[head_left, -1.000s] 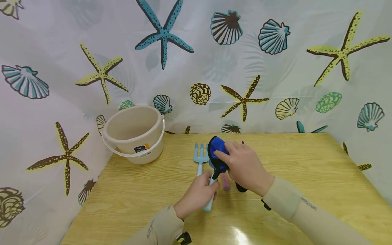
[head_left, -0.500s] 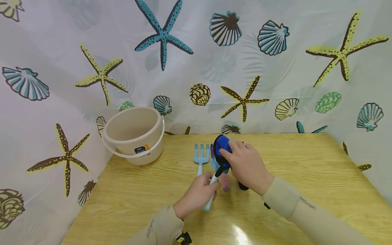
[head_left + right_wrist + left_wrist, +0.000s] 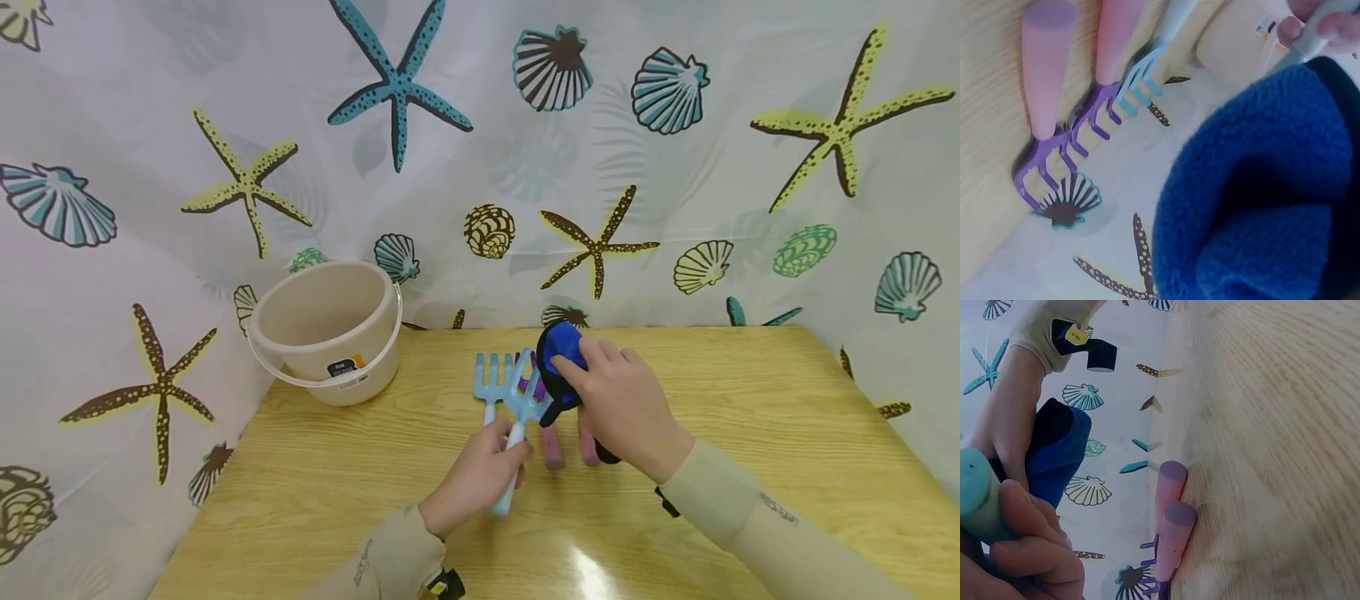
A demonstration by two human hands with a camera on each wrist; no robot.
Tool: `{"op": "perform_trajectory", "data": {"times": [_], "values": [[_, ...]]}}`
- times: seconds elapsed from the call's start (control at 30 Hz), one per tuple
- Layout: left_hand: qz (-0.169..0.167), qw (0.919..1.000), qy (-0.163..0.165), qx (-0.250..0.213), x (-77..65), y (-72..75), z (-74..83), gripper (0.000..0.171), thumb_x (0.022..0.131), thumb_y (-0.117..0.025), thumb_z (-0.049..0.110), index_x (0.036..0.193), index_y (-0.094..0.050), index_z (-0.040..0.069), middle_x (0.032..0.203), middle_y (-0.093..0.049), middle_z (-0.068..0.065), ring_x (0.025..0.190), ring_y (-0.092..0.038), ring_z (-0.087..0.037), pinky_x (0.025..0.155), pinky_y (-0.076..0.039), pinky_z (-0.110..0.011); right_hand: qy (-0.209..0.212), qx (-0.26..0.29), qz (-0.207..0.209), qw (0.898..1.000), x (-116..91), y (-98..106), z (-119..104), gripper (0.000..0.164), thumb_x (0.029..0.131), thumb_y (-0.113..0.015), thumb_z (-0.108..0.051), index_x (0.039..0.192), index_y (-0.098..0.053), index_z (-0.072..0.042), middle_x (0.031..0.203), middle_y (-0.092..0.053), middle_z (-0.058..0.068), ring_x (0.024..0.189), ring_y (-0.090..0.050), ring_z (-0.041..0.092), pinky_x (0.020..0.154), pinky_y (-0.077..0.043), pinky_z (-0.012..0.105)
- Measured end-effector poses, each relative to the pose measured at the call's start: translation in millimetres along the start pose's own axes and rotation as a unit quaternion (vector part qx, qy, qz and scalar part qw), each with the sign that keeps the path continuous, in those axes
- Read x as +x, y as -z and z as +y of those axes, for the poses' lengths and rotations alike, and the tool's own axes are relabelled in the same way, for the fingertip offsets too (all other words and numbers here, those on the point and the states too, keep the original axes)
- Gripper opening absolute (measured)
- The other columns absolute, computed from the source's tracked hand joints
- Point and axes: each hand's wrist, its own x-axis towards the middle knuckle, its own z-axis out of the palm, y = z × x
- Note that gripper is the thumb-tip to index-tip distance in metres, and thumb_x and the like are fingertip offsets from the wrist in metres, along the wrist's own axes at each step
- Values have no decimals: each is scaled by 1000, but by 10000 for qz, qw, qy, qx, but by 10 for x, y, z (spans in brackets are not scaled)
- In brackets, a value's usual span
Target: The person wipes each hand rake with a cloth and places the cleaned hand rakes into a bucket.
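My left hand (image 3: 480, 467) grips the light blue handle of a small toy rake (image 3: 525, 392), its tines pointing up and away. In my right hand (image 3: 626, 404) is a bunched blue cloth with black edging (image 3: 564, 354), held right beside the rake's head; in the head view I cannot tell whether they touch. A second light blue rake (image 3: 491, 375) lies on the table just behind the left hand. Two rakes with pink handles and purple tines lie to its right: one pink-handled rake (image 3: 1047, 75) and another pink-handled rake (image 3: 1116, 44) show in the right wrist view.
A beige bucket (image 3: 367, 375) with a white handle stands at the table's back left. The wooden table (image 3: 315, 500) meets a curtain (image 3: 450, 167) printed with starfish and shells along its back and sides.
The blue cloth has moved right and slightly up, off the front of the held rake's head, so its tines now show. The left hand has stayed nearly in place.
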Motion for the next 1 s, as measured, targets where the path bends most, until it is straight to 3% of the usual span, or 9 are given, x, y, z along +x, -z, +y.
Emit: {"op": "perform_trajectory", "data": {"times": [0.27,0.43,0.53,0.83,1.0], "values": [[-126,9998,-49,-171,6,20,-3,21,102,-55,23,103,-55,3,65,-59,-6,51,-49,-13,50,-42,-26,746,353,-370,9959,-88,-66,-63,66,64,-92,-14,126,-70,-19,109,-63,15,95,-61,27,67,-55,37],[-296,9988,-3,-398,-22,29,-32,23,102,-55,23,107,-57,1,61,-57,-4,49,-46,-13,48,-38,-26,490,240,-480,9974,-123,-152,-37,68,62,-95,-16,126,-71,-20,111,-64,15,100,-61,28,71,-56,39],[-332,9984,64,-456,-33,42,-27,23,101,-55,24,106,-57,1,60,-56,-3,47,-43,-12,47,-36,-25,441,251,-533,9973,-143,-177,-22,67,62,-94,-15,125,-71,-19,107,-63,14,93,-59,26,67,-55,38],[110,9993,99,-342,23,38,-45,19,100,-56,20,101,-57,1,66,-60,-7,54,-52,-12,51,-42,-25,512,849,-685,9927,-175,-111,-129,62,65,-79,0,123,-73,-21,96,-57,8,66,-45,17,61,-51,32],[50,9990,68,-442,31,53,-42,20,100,-56,20,101,-58,0,63,-58,-6,51,-48,-12,49,-38,-24,384,911,-679,9928,-219,-104,-109,63,64,-81,-2,124,-72,-20,96,-57,8,67,-50,19,63,-54,33]]}}
